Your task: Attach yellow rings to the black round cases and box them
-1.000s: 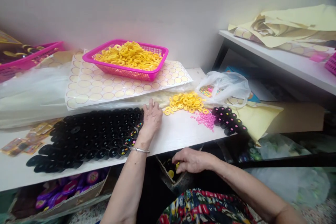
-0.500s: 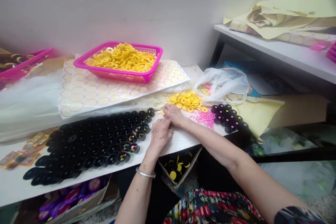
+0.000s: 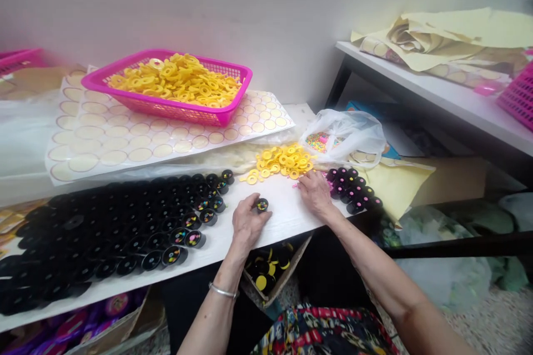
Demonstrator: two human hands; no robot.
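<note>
My left hand (image 3: 249,221) grips a small black cup (image 3: 262,205) with coloured bits inside, thumb and fingers on its sides. Over the pink pellets (image 3: 295,184) lies my right hand (image 3: 315,194), its fingers bent and mostly covering them; whether it pinches one I cannot make out. Just behind it is a pile of yellow rings (image 3: 287,161). To the right stands a group of black pieces with pink or yellow centres (image 3: 352,188). Rows of black cups (image 3: 125,227) fill the left of the table, those at the right end holding coloured bits.
A pink basket (image 3: 166,113) of yellow rings rests on sticker sheets (image 3: 137,147) at the back. A plastic bag (image 3: 362,136) of coloured beads stands behind the right-hand group. Below the table edge is a box (image 3: 287,283) with black and yellow pieces. A shelf (image 3: 433,89) juts in at right.
My hands, close together before, have moved apart. The right has gone from the yellow rings to the pink pellets; the cup in the left now shows. The view has shifted slightly.
</note>
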